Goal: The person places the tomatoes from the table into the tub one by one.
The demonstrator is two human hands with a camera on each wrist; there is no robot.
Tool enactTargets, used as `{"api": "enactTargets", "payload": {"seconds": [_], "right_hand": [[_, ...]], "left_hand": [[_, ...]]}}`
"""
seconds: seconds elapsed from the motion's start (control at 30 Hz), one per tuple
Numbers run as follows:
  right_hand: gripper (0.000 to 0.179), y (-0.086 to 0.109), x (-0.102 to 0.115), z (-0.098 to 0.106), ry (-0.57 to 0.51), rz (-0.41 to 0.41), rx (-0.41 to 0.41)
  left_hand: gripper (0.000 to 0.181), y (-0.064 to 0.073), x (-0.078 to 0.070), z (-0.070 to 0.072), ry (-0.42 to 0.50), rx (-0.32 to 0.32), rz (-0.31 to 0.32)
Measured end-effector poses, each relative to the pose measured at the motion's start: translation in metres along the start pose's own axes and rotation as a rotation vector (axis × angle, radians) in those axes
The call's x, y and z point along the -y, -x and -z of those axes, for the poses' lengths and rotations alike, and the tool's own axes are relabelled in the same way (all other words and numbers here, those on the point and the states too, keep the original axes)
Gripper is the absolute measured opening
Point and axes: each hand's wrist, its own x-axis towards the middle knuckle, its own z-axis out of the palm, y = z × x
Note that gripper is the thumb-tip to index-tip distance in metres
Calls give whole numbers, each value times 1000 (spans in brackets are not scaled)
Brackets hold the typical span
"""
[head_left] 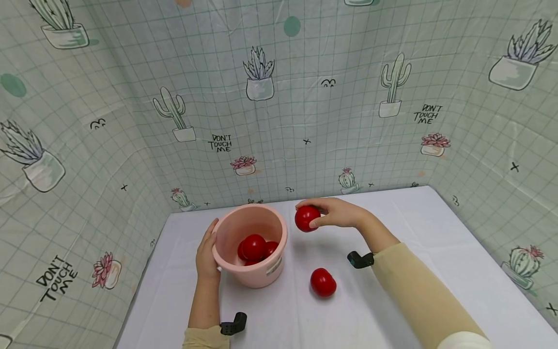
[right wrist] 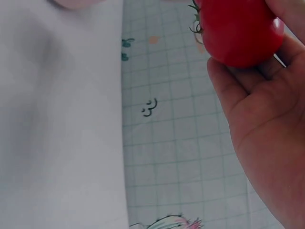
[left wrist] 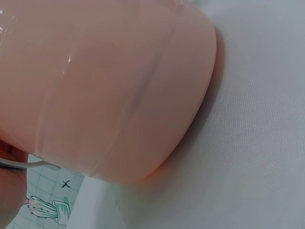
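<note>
A pink plastic bucket (head_left: pixel 256 278) stands on the table, its mouth tipped toward the head camera. My left hand (head_left: pixel 207 256) holds it by its left side, fingers up near the rim. Inside lie several red tomatoes (head_left: pixel 254 247). To the right of the rim, above the table, my right hand (head_left: pixel 342 213) grips another tomato (head_left: pixel 307 219) between thumb and fingers. Its green stem and glossy skin show in the right wrist view, where the palm (right wrist: pixel 274 129) faces the camera. The bucket wall (left wrist: pixel 109 86) fills much of the left wrist view.
One more red tomato (head_left: pixel 323 283), lumpy in outline, lies on the white tablecloth (head_left: pixel 348 315) to the right of the bucket. A patterned cloth (head_left: pixel 287 121) with cactus drawings hangs behind the table and along both sides.
</note>
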Motion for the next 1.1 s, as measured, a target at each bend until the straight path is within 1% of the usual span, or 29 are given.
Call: {"api": "enactTargets", "payload": {"seconds": [0.07, 0.17, 0.3, 0.4, 0.53, 0.7, 0.93, 1.1], "right_hand": [[53, -3, 6, 3, 3, 2, 0], [52, -8, 15, 7, -23, 14, 15], [52, -15, 26, 11, -53, 53, 39], [53, -20, 34, 13, -43, 74, 47], [57, -26, 43, 14, -28, 76, 60], [55, -35, 52, 16, -13, 81, 74], [56, -48, 66, 16, -37, 127, 151], [58, -60, 78, 12, -17, 136, 194]], "left_hand": [[43, 0, 0, 0, 2, -1, -2], [43, 0, 1, 1, 7, -7, -2], [43, -1, 1, 1, 6, -15, 0], [43, -1, 0, 0, 2, -16, 4], [43, 0, 0, 0, -9, -14, 12], [43, 0, 0, 0, -11, -12, 16], [42, 0, -1, 0, -2, -7, 9], [42, 1, 0, 1, -11, -4, 6]]}}
